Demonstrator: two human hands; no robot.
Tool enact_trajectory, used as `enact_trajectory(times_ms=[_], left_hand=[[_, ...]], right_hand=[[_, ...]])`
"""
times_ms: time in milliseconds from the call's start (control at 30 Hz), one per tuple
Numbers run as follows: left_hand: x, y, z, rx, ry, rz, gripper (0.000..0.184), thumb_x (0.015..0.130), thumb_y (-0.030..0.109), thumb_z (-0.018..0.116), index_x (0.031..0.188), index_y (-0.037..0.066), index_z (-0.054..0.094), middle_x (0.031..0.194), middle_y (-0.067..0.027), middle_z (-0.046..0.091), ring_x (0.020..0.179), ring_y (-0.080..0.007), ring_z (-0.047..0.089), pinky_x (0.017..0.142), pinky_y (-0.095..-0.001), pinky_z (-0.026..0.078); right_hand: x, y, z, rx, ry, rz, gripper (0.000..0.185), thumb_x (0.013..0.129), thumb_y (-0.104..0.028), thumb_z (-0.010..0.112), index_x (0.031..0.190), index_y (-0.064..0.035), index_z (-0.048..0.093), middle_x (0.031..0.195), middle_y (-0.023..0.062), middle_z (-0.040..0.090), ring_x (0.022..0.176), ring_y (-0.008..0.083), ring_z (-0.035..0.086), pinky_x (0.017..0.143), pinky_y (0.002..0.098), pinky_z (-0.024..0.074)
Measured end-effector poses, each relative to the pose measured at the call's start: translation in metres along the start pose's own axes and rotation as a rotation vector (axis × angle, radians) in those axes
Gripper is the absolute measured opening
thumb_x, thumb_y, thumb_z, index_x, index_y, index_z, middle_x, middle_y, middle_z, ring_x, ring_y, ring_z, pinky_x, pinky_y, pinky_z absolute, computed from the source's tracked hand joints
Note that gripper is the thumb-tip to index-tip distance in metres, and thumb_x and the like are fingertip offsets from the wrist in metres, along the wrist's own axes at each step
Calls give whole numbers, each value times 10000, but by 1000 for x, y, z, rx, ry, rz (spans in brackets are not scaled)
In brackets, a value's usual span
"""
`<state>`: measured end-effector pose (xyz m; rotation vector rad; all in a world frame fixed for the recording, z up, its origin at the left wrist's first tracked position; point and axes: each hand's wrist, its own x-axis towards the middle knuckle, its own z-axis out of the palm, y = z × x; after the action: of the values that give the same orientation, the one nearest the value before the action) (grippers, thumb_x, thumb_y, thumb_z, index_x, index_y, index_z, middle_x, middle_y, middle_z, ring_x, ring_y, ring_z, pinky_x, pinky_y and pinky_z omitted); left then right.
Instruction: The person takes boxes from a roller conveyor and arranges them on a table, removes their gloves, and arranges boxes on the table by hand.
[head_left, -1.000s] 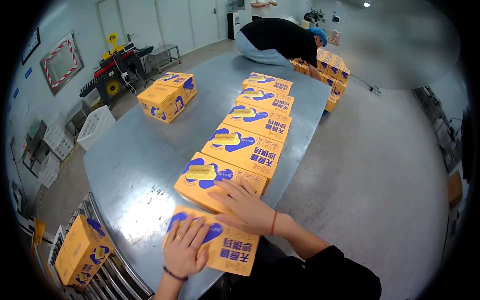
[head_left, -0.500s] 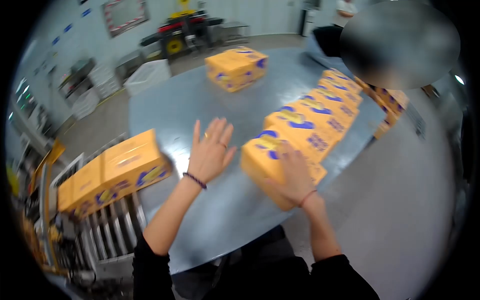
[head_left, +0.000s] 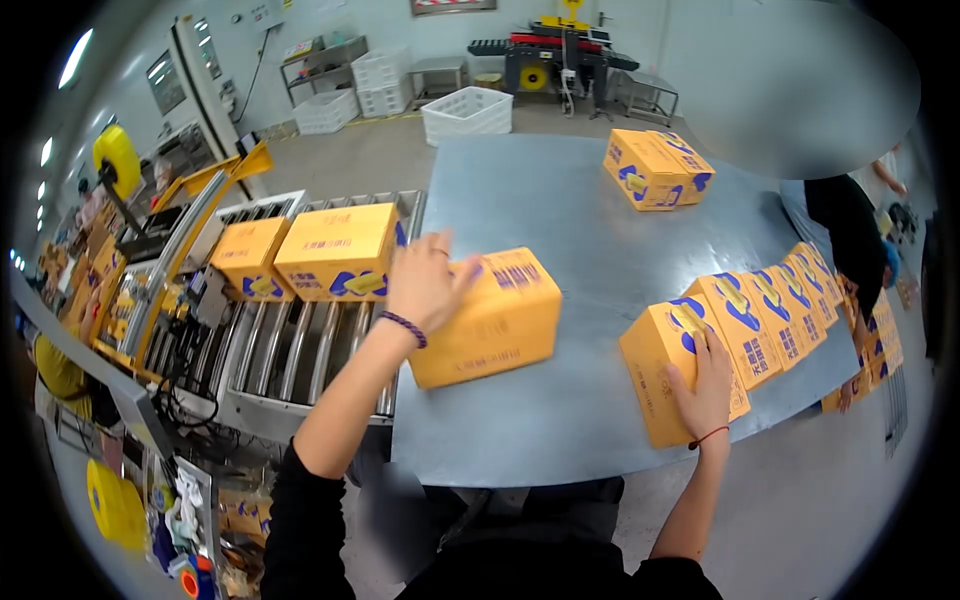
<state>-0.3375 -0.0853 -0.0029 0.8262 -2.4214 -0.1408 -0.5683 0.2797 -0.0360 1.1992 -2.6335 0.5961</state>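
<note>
My left hand is on the left end of a yellow-orange cardboard carton, its thumb over the upper edge and its other fingers partly out of sight behind. That carton sits on the metal table close to the roller conveyor. My right hand grips the nearest carton of a row, thumb on one face and fingers over the edge. Behind it, several like cartons lean in a line along the table's right side, blue and yellow print facing up.
Two more cartons rest on the roller conveyor at left. Further cartons stand at the table's far side. A co-worker in a dark top is at the right edge. White crates stand beyond the table.
The view has swung left. My left hand, earlier open above the table, is now on a carton beside the conveyor. My right hand remains on the row's nearest carton.
</note>
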Motion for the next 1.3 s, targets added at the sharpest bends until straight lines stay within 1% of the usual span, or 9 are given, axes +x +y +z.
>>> enact_trajectory(times_ms=[133,233,367,567,800,867,1000,1133,1300], left_hand=[[-64,42,1,-128,-300,323,691,989,470,606,1488,6,494,1551,-225,476,1450,-358,454,1222,-583,274],[-97,49,-9,-352,-389,721,651,977,409,647,1492,39,499,1564,-157,483,1454,-376,446,1236,-544,298],[-124,71,-23,-148,-360,733,560,956,362,683,1424,70,590,1533,-109,534,1476,-351,432,1241,-500,325],[-117,105,28,-611,-245,789,322,940,302,690,1188,106,753,1410,-9,659,1432,-327,507,1130,-450,479],[-33,197,118,-860,-325,845,328,919,320,697,1070,31,661,1118,-119,652,1135,-339,626,991,-443,516],[-35,215,138,-861,34,935,345,890,299,711,1098,30,650,1141,-123,622,1151,-358,587,1041,-455,476],[-8,189,120,-564,142,1120,258,880,226,678,1077,59,673,1191,-121,620,1208,-345,547,1063,-448,458],[73,85,97,-287,241,765,197,810,201,683,947,69,632,1079,-117,600,1116,-320,572,999,-430,481],[104,-61,77,85,419,146,409,971,403,626,1141,38,698,1254,-188,655,1214,-370,580,1061,-478,438]], right_hand=[[-1,0,-2,15,-14,25,650,982,-370,636,1479,21,483,1610,196,385,1473,398,363,1224,474,283],[-2,3,-1,7,-20,10,606,1002,-338,608,1478,17,485,1617,190,379,1474,395,362,1227,468,281],[-1,-1,-3,-8,-12,-12,566,1018,-306,583,1478,10,488,1615,189,384,1475,394,362,1226,468,281],[-3,3,-8,32,-71,-50,532,1035,-284,549,1486,-7,492,1608,193,397,1482,387,359,1226,474,269],[-19,-32,-23,237,-86,-167,611,1045,-312,499,1552,11,387,1600,224,393,1498,421,324,1255,530,162],[-15,-30,-8,397,-62,-71,721,1029,-384,526,1594,8,310,1602,221,392,1487,431,343,1266,532,137],[-8,-15,-2,217,-122,-62,805,936,-452,660,1559,-21,386,1599,223,391,1463,441,362,1257,544,173],[-6,-15,6,99,-108,-107,717,901,-409,715,1459,-6,514,1600,217,378,1460,434,364,1216,545,268],[-8,-13,9,71,-85,-114,636,954,-359,666,1473,-26,511,1599,207,387,1466,418,363,1209,519,290]])
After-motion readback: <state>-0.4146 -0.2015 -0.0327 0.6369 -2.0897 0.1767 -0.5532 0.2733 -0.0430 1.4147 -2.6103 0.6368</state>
